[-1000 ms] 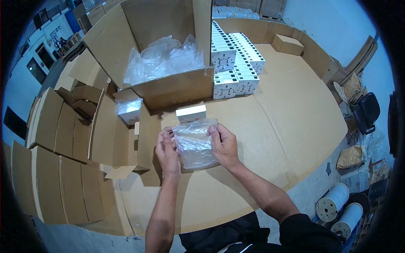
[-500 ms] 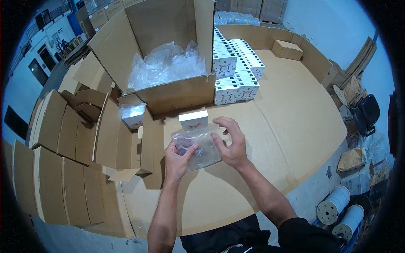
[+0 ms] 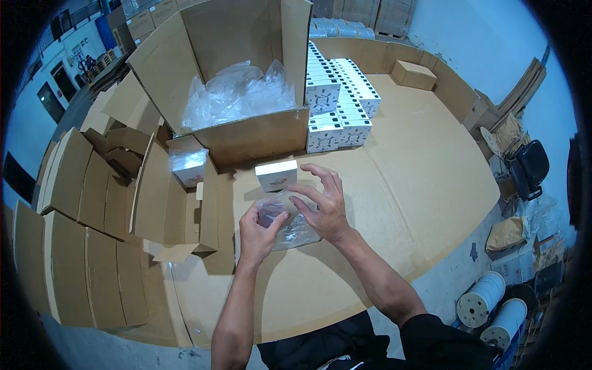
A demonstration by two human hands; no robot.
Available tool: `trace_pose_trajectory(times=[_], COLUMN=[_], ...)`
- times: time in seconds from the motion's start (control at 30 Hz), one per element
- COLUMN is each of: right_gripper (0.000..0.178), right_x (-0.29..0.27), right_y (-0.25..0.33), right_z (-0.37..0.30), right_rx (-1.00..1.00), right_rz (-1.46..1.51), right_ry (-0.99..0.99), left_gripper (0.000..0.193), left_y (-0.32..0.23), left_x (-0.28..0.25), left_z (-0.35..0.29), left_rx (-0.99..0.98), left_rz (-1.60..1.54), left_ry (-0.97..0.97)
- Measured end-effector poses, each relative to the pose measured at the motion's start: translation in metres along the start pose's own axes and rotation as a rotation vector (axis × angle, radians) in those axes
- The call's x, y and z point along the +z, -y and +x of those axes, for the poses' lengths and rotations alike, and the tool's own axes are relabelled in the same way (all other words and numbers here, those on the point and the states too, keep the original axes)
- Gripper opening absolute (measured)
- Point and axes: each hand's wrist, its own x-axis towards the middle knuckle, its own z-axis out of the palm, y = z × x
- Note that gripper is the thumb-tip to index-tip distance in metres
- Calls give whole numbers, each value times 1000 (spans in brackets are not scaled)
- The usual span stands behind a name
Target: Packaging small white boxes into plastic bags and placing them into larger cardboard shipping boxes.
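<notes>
A clear plastic bag (image 3: 297, 236) is spread between my two hands, low over the cardboard-covered table. My left hand (image 3: 255, 237) grips its left side, thumb on top. At the bag's upper right edge, my right hand (image 3: 327, 213) has its thumb and index finger close together on the film, while its other fingers are raised and curved. Just beyond the bag stands a small white box (image 3: 276, 176), apart from both hands. To the left, an opened carton (image 3: 161, 209) contains another white box (image 3: 190, 172) wrapped in clear plastic.
A big open carton (image 3: 256, 140) full of clear plastic bags (image 3: 237, 92) stands behind the white box. Stacked white printed boxes (image 3: 339, 126) are to its right. Several brown cartons (image 3: 71, 179) line the left side. A closed brown box (image 3: 414, 75) sits far right; cable spools (image 3: 481, 299) stand beside the table.
My right hand has shifted left along the bag's upper edge, its index finger and thumb drawing closer together. My left hand keeps its hold. The whole view has shifted slightly.
</notes>
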Motion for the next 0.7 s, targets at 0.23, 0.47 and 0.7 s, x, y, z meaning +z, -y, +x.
trace_pose_trajectory(times=[0.23, 0.47, 0.7], right_gripper=[25, 27, 22], right_x=[2, 4, 6], right_y=[5, 2, 5], right_z=[2, 0, 0], right_rx=[53, 13, 6], right_rz=[53, 32, 16], right_ry=[36, 70, 50], left_gripper=[30, 30, 27], left_y=[0, -3, 1], left_x=[1, 1, 0], left_z=[-1, 1, 1], left_rx=[40, 41, 96], left_rz=[61, 134, 99], left_ry=[26, 49, 59])
